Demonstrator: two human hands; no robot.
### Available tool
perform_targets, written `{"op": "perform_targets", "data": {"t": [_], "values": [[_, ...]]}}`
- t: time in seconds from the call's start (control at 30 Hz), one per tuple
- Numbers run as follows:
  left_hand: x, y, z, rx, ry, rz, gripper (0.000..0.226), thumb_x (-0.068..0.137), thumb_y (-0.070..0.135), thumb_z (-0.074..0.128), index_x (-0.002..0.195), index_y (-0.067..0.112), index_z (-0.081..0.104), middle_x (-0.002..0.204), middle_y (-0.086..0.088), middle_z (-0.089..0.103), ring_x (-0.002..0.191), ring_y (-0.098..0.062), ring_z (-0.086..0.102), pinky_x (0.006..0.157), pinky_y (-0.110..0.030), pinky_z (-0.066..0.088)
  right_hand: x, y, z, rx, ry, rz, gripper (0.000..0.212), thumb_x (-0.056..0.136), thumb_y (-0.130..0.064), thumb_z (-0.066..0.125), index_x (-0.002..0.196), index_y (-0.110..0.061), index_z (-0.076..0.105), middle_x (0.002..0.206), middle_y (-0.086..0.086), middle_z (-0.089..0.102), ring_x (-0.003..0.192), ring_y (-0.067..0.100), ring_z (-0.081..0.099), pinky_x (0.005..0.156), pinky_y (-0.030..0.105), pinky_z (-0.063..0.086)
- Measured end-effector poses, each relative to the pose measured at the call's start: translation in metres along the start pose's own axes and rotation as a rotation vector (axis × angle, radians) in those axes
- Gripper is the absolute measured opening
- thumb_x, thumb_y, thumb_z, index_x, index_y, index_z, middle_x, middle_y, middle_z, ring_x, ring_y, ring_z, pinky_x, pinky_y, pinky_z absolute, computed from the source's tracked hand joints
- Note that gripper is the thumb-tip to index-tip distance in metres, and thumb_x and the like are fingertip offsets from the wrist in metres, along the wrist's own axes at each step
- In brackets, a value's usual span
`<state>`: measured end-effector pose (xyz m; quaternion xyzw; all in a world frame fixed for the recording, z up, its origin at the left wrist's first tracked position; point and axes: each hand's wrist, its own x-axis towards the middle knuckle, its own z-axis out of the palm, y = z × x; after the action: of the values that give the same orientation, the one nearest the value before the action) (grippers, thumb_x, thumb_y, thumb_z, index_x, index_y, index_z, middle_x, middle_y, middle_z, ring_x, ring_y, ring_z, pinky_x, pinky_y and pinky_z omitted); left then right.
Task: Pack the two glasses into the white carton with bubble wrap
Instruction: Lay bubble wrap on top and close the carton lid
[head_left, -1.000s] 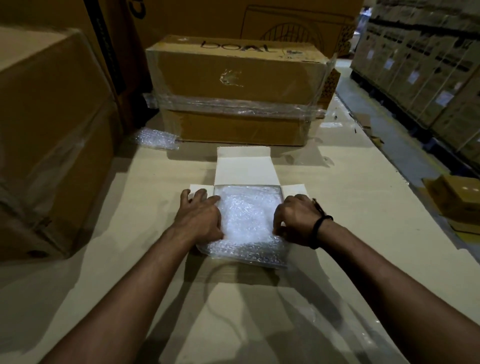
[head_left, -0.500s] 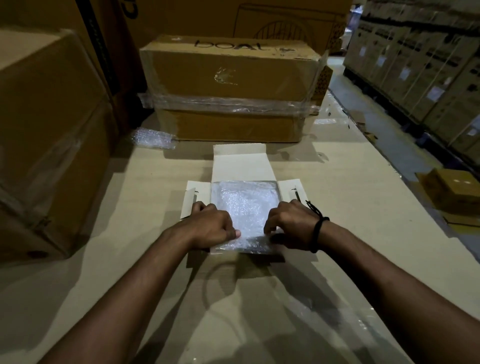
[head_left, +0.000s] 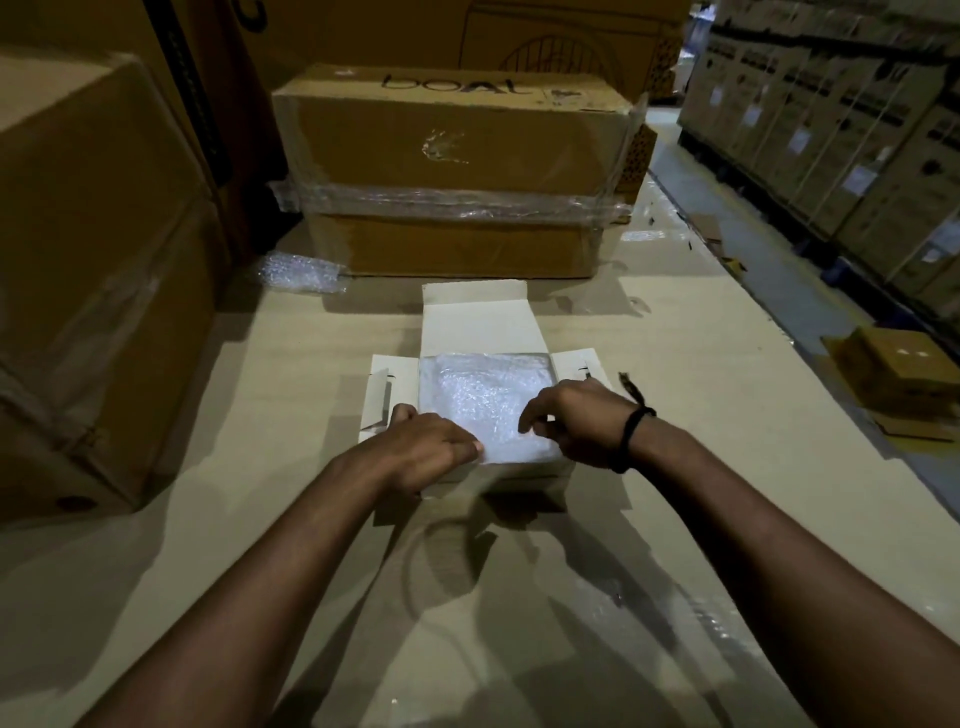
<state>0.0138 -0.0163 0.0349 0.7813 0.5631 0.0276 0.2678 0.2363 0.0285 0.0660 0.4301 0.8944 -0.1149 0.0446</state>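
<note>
The white carton (head_left: 472, 325) stands open in the middle of the work surface, its back lid up and its side flaps spread. Bubble wrap (head_left: 480, 392) fills its opening and lies level with the rim. The two glasses are hidden under the wrap. My left hand (head_left: 421, 449) rests on the carton's near left corner, fingertips pressing the wrap's front edge. My right hand (head_left: 576, 421) hovers over the near right part, fingers curled and touching the wrap. A black band circles my right wrist.
A taped brown box (head_left: 452, 171) stands right behind the carton. Big brown boxes (head_left: 93, 270) wall the left side. A loose scrap of bubble wrap (head_left: 298, 273) lies at the back left. A small brown box (head_left: 898, 374) sits on the floor to the right, beyond the surface's edge.
The wrap's front edge, which hung over the carton's near side, has been pushed inside. Both hands moved from the sides toward the near edge, and my right hand has lifted and loosened.
</note>
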Motion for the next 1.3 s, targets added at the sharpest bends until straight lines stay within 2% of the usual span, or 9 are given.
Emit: {"op": "perform_targets", "data": {"t": [0.1, 0.17, 0.3, 0.43, 0.63, 0.83, 1.03, 1.17, 1.3], "values": [[-0.001, 0.008, -0.009, 0.146, -0.109, 0.052, 0.037, 0.084, 0.036, 0.024, 0.096, 0.028, 0.058, 0.121, 0.004, 0.063, 0.117, -0.018, 0.048, 0.097, -0.038, 0.023, -0.011, -0.002, -0.003, -0.01, -0.066, -0.053, 0.024, 0.096, -0.03, 0.048, 0.111, -0.034, 0.066, 0.117, -0.013, 0.065, 0.105, 0.013, 0.056, 0.093, 0.033, 0.039], [-0.002, 0.006, -0.015, 0.125, -0.087, 0.074, 0.038, 0.093, 0.022, 0.038, 0.121, 0.024, 0.064, 0.137, 0.004, 0.056, 0.129, -0.018, 0.044, 0.107, -0.041, 0.026, -0.011, -0.005, 0.002, -0.11, -0.194, -0.027, 0.028, 0.098, -0.038, 0.042, 0.113, -0.034, 0.065, 0.121, -0.011, 0.063, 0.112, 0.018, 0.053, 0.096, 0.038, 0.037], [-0.002, -0.001, -0.021, -0.292, 0.026, 0.053, 0.035, 0.085, 0.026, 0.044, 0.099, 0.028, 0.076, 0.116, 0.013, 0.069, 0.117, -0.006, 0.055, 0.112, -0.043, 0.025, -0.001, -0.007, 0.007, -0.166, -0.325, 0.032, 0.035, 0.098, -0.042, 0.035, 0.114, -0.03, 0.064, 0.126, -0.006, 0.059, 0.116, 0.023, 0.046, 0.095, 0.044, 0.033], [0.005, 0.005, -0.013, 0.008, -0.139, 0.004, 0.053, 0.076, 0.048, 0.027, 0.107, 0.044, 0.07, 0.124, 0.016, 0.061, 0.119, -0.018, 0.042, 0.102, -0.043, 0.025, 0.001, -0.009, -0.004, -0.189, -0.337, 0.031, 0.032, 0.096, -0.036, 0.04, 0.113, -0.028, 0.066, 0.126, -0.004, 0.056, 0.117, 0.028, 0.042, 0.094, 0.046, 0.032], [0.013, 0.003, -0.009, 0.175, -0.247, -0.062, 0.049, 0.08, 0.056, 0.02, 0.097, 0.032, 0.059, 0.123, 0.006, 0.056, 0.107, -0.021, 0.032, 0.095, -0.043, 0.026, -0.009, 0.002, -0.017, -0.298, -0.338, 0.062, 0.034, 0.098, -0.03, 0.037, 0.113, -0.041, 0.066, 0.126, -0.007, 0.052, 0.113, 0.027, 0.041, 0.091, 0.042, 0.033], [0.011, -0.002, -0.023, -0.075, 0.2, -0.015, 0.025, 0.096, 0.023, 0.052, 0.093, 0.031, 0.075, 0.108, 0.016, 0.069, 0.102, -0.006, 0.054, 0.105, -0.04, 0.022, 0.001, 0.004, -0.004, -0.409, -0.379, 0.07, 0.032, 0.099, -0.036, 0.039, 0.118, -0.032, 0.064, 0.122, -0.001, 0.053, 0.11, 0.031, 0.041, 0.087, 0.044, 0.034], [0.018, -0.002, -0.019, 0.252, 0.024, -0.068, 0.019, 0.085, 0.015, 0.06, 0.082, 0.026, 0.074, 0.089, 0.014, 0.072, 0.088, -0.007, 0.057, 0.092, -0.036, 0.021, 0.002, 0.014, -0.018, -0.062, -0.212, 0.137, 0.031, 0.085, -0.019, 0.052, 0.098, -0.041, 0.07, 0.098, -0.016, 0.063, 0.109, 0.016, 0.048, 0.09, 0.032, 0.032], [0.027, 0.001, -0.007, 0.43, 0.12, -0.046, 0.016, 0.082, 0.018, 0.059, 0.081, 0.028, 0.072, 0.085, 0.012, 0.07, 0.09, -0.012, 0.056, 0.085, -0.036, 0.022, 0.011, 0.011, -0.008, -0.268, -0.167, 0.163, 0.028, 0.077, -0.046, 0.069, 0.103, -0.036, 0.06, 0.1, -0.01, 0.056, 0.106, 0.02, 0.045, 0.082, 0.036, 0.028], [0.027, -0.001, -0.008, 0.415, 0.115, -0.052, 0.014, 0.084, 0.021, 0.062, 0.082, 0.029, 0.073, 0.088, 0.011, 0.071, 0.095, -0.015, 0.054, 0.083, -0.036, 0.018, 0.017, 0.006, 0.001, -0.39, -0.099, 0.184, 0.032, 0.074, -0.048, 0.069, 0.099, -0.032, 0.056, 0.106, -0.002, 0.051, 0.109, 0.024, 0.041, 0.088, 0.037, 0.029]]}}
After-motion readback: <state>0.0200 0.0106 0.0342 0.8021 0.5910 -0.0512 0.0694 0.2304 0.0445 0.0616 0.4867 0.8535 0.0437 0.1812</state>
